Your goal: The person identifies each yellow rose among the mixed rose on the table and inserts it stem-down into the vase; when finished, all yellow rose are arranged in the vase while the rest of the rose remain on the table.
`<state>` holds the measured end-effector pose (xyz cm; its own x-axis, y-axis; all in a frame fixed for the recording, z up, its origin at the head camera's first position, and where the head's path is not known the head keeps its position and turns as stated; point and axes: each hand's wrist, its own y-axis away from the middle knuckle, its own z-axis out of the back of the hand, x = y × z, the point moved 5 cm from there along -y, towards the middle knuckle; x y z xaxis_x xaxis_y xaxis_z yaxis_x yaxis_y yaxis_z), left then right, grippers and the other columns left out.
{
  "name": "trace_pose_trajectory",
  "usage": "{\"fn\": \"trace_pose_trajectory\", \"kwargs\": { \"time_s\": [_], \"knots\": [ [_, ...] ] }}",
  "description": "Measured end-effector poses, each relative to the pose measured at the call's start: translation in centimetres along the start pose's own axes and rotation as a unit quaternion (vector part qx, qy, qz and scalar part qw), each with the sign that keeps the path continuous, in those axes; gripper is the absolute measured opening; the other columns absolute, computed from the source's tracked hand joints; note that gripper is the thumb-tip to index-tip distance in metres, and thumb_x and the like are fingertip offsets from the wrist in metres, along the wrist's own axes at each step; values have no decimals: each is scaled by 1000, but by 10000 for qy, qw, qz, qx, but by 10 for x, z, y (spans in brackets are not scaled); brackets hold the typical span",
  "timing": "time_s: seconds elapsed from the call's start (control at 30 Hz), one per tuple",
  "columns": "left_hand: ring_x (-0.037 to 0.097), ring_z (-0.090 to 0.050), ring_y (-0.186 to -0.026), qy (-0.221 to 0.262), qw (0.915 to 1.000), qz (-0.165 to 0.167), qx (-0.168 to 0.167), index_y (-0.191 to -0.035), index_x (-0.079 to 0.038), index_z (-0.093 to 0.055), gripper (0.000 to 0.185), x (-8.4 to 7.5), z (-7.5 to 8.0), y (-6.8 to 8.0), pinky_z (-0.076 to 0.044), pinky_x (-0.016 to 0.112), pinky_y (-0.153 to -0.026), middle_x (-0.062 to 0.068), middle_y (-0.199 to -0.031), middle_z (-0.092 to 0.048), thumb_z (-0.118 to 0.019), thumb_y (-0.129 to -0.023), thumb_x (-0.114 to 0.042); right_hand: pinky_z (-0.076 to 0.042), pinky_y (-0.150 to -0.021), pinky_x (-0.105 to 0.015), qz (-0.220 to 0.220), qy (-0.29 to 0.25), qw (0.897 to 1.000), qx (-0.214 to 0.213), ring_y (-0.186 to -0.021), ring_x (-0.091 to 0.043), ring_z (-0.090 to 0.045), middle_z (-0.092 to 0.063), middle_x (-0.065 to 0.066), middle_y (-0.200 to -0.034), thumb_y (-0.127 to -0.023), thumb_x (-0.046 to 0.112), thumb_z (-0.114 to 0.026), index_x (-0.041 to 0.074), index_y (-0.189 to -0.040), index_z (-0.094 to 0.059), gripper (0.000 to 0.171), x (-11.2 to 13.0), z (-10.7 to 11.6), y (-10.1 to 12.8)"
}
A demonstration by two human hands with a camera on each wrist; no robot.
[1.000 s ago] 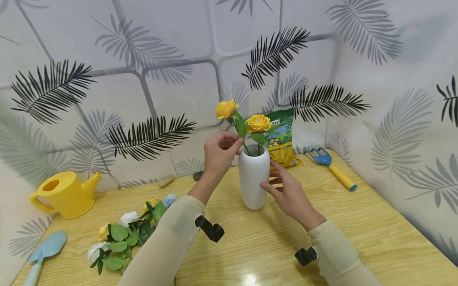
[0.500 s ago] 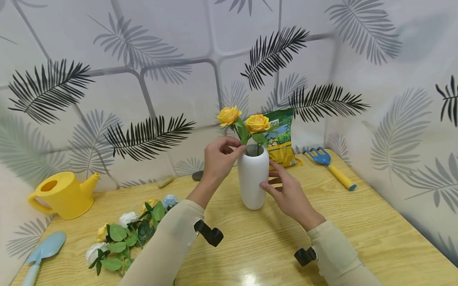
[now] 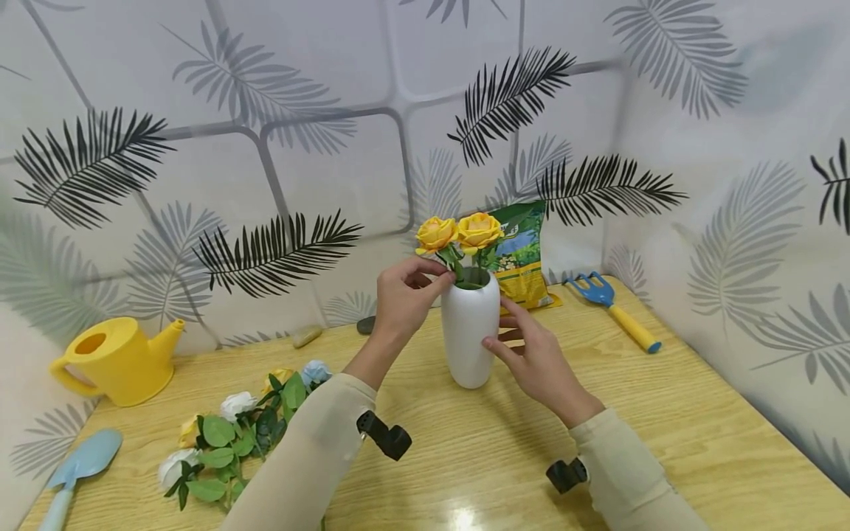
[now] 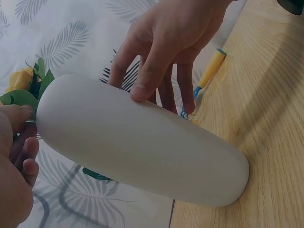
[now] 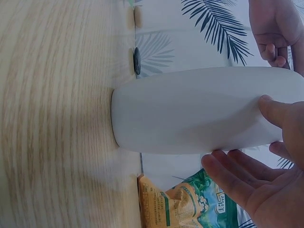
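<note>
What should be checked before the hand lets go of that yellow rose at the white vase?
1. Vase upright on the table: ok. The white vase stands on the wooden table.
2. Vase steadied: ok. The right hand rests straight fingers against its side.
3. Stem in the mouth: ok. The left hand pinches the yellow rose stem at the rim.
4. Stem reaching the bottom: cannot tell, the vase is opaque.
5. Second rose undisturbed: ok, it stands in the vase beside the first.
6. More flowers at hand: ok. The loose flowers lie on the table to the left.
</note>
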<state>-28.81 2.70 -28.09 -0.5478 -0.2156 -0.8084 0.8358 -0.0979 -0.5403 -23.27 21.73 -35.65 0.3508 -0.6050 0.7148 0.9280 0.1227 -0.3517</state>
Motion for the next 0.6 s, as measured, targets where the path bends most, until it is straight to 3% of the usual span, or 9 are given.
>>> {"fn": "trace_pose_trajectory", "kwargs": {
  "time_s": [0.37, 0.6],
  "knots": [
    [6, -60, -64, 138, 9998, -151, -31, -90, -2, -75, 11, 4, 12, 5, -47, 20, -57, 15, -90, -74, -80, -87, -11, -60, -88, -49, -61, 48, 10000, 38, -112, -37, -68, -61, -23, -134, -99, 22, -66, 7, -156, -31, 69, -1, -4, -2],
    [7, -60, -63, 94, 9999, 91, 72, -93, -4, -76, 10, 11, 30, 21, -46, 21, -56, 15, -86, -74, -79, -88, -13, -60, -89, -50, -152, 47, 9998, 78, -113, -39, -67, -61, -23, -135, -99, 22, -65, 7, -156, -30, 68, -2, -3, 0]
  ]
}}
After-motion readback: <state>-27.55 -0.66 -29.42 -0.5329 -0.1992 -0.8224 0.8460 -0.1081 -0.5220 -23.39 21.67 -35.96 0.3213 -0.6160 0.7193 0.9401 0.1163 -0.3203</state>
